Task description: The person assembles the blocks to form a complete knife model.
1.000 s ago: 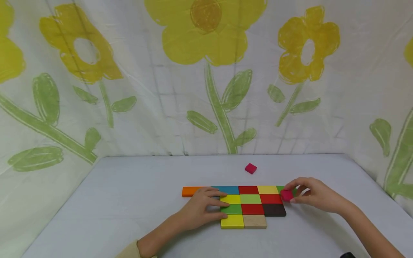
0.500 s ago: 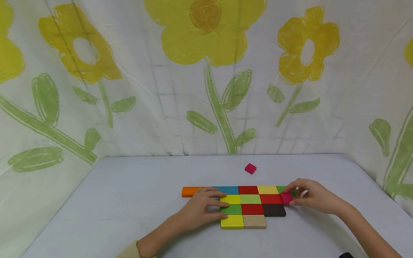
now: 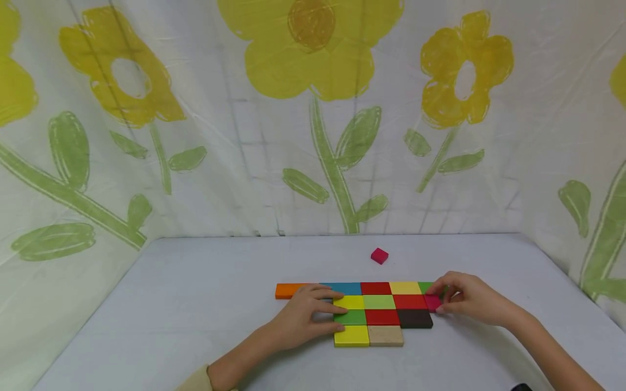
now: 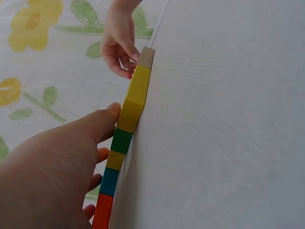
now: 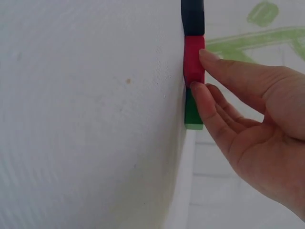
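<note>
Flat coloured wooden blocks lie edge to edge in stepped rows on the table. My left hand (image 3: 304, 316) rests at their left side, fingers spread over the yellow block (image 3: 352, 302) and green block (image 3: 356, 317). At the right end of the second row, my right hand (image 3: 476, 297) pinches a crimson block (image 3: 432, 303) between thumb and index finger. That block sits beside a red block (image 3: 409, 302), in front of a green block (image 3: 426, 287) partly hidden by the fingers. In the right wrist view, the crimson block (image 5: 192, 59) stands between dark and green ones.
One loose crimson block (image 3: 379, 256) lies behind the rows. An orange block (image 3: 289, 291) ends the back row at left; a tan block (image 3: 385, 335) is in front. A flower-printed curtain (image 3: 244, 206) hangs behind the white table (image 3: 205, 271). A black object (image 3: 521, 387) shows at the bottom edge.
My right hand has brought the crimson block slightly left and down, from tilted to flat against the red block. The left hand has stayed in place.
</note>
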`<control>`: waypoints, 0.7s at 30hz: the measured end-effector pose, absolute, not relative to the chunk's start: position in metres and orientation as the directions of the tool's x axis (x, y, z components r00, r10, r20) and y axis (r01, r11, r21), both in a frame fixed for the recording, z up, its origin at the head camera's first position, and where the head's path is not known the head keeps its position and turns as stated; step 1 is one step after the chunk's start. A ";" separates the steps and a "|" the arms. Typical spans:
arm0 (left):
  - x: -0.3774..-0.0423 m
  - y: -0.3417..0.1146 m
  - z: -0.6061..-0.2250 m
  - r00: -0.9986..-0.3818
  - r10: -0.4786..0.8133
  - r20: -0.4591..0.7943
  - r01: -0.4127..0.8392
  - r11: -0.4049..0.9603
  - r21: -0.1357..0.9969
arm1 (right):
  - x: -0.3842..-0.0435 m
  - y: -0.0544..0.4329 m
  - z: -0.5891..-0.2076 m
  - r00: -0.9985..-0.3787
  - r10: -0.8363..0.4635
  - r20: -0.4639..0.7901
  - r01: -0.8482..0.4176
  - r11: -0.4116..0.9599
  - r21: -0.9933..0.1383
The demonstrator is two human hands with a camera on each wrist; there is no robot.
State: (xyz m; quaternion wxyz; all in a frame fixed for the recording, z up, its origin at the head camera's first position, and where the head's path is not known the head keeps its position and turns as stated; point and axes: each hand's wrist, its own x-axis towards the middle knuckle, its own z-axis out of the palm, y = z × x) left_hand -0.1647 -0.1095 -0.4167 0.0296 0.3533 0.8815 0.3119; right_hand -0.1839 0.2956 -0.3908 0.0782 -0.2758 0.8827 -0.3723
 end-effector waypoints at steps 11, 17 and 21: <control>-0.165 -0.109 -0.416 -0.749 0.641 0.169 0.607 0.560 0.565 | -0.184 0.293 -0.391 -0.841 -0.535 0.081 -0.427 0.565 -0.706; -0.165 -0.109 -0.417 -0.746 0.644 0.172 0.610 0.556 0.564 | -0.183 0.293 -0.389 -0.847 -0.527 0.070 -0.414 0.572 -0.708; -0.165 -0.110 -0.417 -0.746 0.643 0.175 0.611 0.556 0.563 | -0.183 0.296 -0.386 -0.862 -0.505 0.046 -0.390 0.602 -0.697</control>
